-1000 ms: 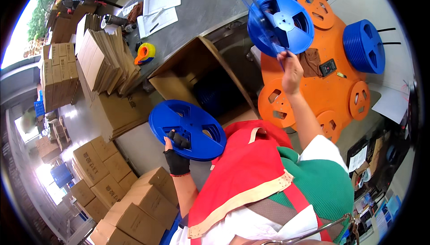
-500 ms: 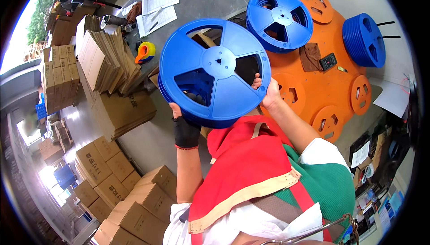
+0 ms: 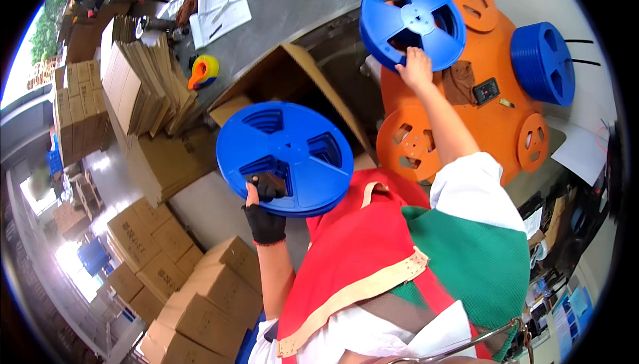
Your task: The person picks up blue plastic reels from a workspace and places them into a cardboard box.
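Observation:
A stack of blue plastic reels (image 3: 314, 179) with wide cutouts hangs tilted in front of me at the left. My left hand (image 3: 267, 220), in a black fingerless glove, grips its lower left rim, fingers showing through a cutout. Farther right, my bare right hand (image 3: 417, 71) is closed over the near rim of another blue reel stack (image 3: 442, 45), its fingertips at a cutout. That second stack rests over a large orange round plate (image 3: 489, 134), which carries smaller orange discs (image 3: 409, 144). Part of the right thumb is hard to make out.
An open cardboard box (image 3: 307, 64) stands beyond the held reels. Another blue reel stack (image 3: 540, 64) sits on the far right rim of the orange plate. A brown cloth (image 3: 458, 84) and small black device (image 3: 486, 91) lie between. Flattened cardboard (image 3: 136, 84) and cartons (image 3: 219, 297) are leftward.
My right hand has left the held reels and moved up right onto the other blue stack. The held reels came lower and left in my left hand, uncovering the open box.

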Tool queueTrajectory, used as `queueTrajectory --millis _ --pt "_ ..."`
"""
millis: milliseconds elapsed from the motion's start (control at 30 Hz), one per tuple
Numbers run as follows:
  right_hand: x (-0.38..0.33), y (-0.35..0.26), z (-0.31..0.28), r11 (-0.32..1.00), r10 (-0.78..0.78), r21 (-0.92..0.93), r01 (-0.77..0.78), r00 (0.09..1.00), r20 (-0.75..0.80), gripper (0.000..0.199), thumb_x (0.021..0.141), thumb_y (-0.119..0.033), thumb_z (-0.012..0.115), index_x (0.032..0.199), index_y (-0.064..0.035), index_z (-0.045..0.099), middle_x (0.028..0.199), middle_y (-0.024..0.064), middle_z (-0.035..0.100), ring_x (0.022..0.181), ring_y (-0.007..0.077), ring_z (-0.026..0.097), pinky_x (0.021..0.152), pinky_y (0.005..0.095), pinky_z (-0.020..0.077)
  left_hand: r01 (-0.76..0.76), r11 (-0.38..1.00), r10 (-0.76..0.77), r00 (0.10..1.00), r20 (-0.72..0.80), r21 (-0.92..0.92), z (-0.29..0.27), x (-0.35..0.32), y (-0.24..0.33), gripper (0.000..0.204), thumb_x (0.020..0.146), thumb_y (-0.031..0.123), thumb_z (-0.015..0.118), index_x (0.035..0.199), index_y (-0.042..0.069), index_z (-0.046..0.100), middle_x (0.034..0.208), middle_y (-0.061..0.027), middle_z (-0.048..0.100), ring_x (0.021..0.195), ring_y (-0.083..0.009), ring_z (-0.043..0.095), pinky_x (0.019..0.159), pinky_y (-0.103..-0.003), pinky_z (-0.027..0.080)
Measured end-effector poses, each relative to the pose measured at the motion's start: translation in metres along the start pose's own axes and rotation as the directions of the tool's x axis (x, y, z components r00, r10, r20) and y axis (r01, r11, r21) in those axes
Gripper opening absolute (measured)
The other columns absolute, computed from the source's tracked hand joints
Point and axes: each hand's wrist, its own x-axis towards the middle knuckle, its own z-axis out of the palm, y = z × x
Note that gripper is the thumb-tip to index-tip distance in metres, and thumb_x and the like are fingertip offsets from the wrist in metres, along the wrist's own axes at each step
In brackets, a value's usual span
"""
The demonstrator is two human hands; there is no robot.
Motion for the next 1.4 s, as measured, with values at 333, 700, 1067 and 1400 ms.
queueTrajectory --millis 333,700,1067,1400 --pt "-0.051 -0.048 -0.076 0.825 -0.198 0.369 0.427 0.831 -0.52 0.023 0.084 -0.018 0.058 0.097 0.0007 0.056 0.099 0.0161 0.059 0.098 0.0317 0.054 0.085 0.0373 0.0419 0.082 0.994 -0.072 0.99 0.119 -0.078 -0.014 -0.004 0.002 0.032 0.091 0.037 0.048 0.104 0.008 0.05 0.06 0.0064 0.023 0.052 -0.0073 0.024 0.053 -0.024 0.031" --pt "-0.147 -0.109 -0.101 -0.831 -0.118 0.351 -0.432 0.753 0.647 0.029 0.092 -0.029 0.034 0.088 -0.0035 0.048 0.059 0.0028 0.043 0.05 0.0145 0.042 0.065 0.0326 0.0446 0.157 0.986 -0.162 0.982 0.101 0.06 -0.005 -0.005 -0.001 0.055 0.088 0.048 0.047 0.125 0.008 0.043 0.126 -0.0112 0.049 0.107 -0.025 0.052 0.085 -0.038 0.045" --pt "-0.065 -0.038 0.03 0.617 0.074 0.783 0.077 0.985 -0.155 0.023 0.08 -0.014 0.058 0.097 0.0005 0.061 0.092 0.0143 0.062 0.088 0.0228 0.06 0.08 0.0312 0.0449 -0.072 0.994 0.079 0.993 0.088 -0.077 -0.022 -0.027 0.021 0.032 0.084 0.034 0.059 0.102 0.01 0.048 0.078 -0.0007 0.046 0.073 -0.016 0.048 0.078 -0.037 0.042" --pt "0.004 0.009 0.011 0.981 0.001 -0.191 0.041 0.977 0.212 0.059 0.075 -0.025 0.067 0.124 -0.0021 0.042 0.124 0.0133 0.049 0.121 0.0274 0.041 0.1 0.0415 0.0307 -0.13 0.991 0.135 0.974 -0.18 0.039 -0.057 -0.071 0.041 0.033 0.085 0.026 0.058 0.111 0.009 0.048 0.083 0.0011 0.053 0.071 -0.0122 0.052 0.066 -0.029 0.046"
